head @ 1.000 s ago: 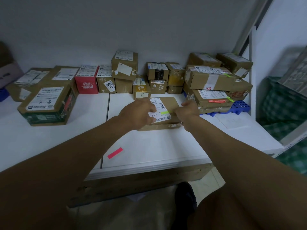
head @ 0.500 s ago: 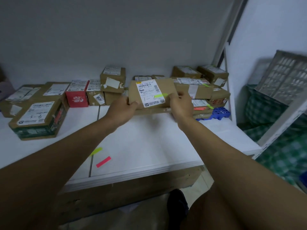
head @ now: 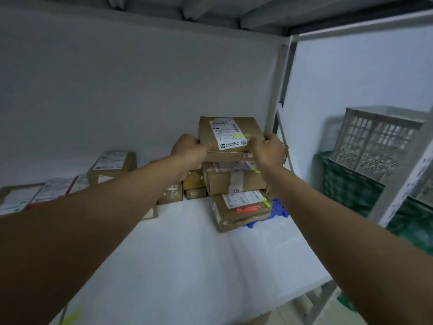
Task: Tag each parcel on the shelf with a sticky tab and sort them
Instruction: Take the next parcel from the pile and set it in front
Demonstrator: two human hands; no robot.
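At the lower left edge of the frame one yellow-green sticky tab [head: 71, 317] lies on the white shelf [head: 187, 266]. Right of centre, two stacked brown cardboard parcels [head: 236, 195] each show one green tab. Above them, the left hand [head: 191, 151] and right hand [head: 267, 152], fingers curled, grip the two near corners of one flat brown cardboard parcel with a white label and green tab [head: 230, 134]. At right stands one grey plastic crate [head: 375, 141].
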